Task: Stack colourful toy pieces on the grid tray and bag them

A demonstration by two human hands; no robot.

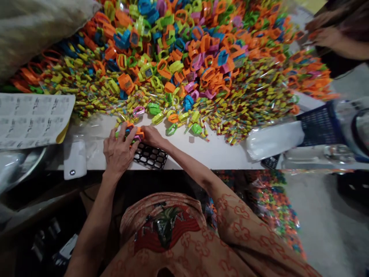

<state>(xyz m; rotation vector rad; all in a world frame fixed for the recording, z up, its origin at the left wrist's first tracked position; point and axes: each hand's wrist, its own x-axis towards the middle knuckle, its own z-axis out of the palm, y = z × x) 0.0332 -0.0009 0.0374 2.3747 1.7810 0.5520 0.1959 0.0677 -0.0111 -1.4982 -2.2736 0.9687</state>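
Note:
My left hand (117, 150) is bent over a small cluster of orange, blue and purple plastic toy watches (139, 133), with its fingers curled down on them. My right hand (154, 135) reaches in from the other side, its fingers closed against an orange watch in that cluster; its fingertips are partly hidden. Under and beside the hands lies a black tray with a grid of holes (152, 156), at the table's front edge. Just beyond, loose toy watches lie on the white table (201, 150), among them a green one (196, 129) and a blue one (188, 102).
A large heap of toy watches (173, 57) and small yellow wrapped tubes (259, 84) covers the back. To the left are a printed sheet (34, 119) and a white case (75, 159). At right lie clear bags (275, 140) and a dark blue basket (319, 125). Another person's hands (325, 36) show top right.

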